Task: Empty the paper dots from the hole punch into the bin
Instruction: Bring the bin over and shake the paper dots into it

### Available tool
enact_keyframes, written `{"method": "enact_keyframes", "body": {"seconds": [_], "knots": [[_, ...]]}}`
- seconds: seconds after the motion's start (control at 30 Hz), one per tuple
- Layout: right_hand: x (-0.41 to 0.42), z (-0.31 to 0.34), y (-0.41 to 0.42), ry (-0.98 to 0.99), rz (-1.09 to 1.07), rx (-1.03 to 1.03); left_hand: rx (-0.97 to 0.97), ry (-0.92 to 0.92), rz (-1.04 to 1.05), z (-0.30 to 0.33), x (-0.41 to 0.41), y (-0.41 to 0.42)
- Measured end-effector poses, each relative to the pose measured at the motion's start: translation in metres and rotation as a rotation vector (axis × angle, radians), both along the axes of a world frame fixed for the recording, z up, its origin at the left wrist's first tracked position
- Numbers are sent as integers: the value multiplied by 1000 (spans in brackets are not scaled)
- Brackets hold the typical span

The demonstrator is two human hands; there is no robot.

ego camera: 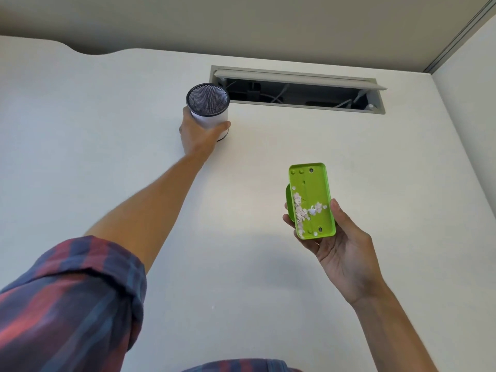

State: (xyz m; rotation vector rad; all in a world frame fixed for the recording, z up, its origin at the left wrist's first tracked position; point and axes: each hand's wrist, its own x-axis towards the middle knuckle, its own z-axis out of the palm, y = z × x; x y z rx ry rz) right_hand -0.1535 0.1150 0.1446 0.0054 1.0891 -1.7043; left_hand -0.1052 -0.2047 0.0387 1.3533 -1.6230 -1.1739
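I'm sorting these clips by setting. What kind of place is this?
Probably an office desk: a white desk with an open cable hatch showing wires, a partition panel behind, and a small mesh bin by the left hand.

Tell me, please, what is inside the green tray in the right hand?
Inside the green tray, held in the right hand, lie loose paper dots, gathered near its lower half. The upper half shows bare plastic with small holes. What is beneath the tray is covered by it.
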Motion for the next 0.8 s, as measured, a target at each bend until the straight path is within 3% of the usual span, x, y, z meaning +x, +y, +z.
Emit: {"method": "enact_keyframes", "body": {"seconds": [0.8], "knots": [[20, -3, 23, -39, 21, -133, 58, 99, -221, -11, 109, 213]]}}
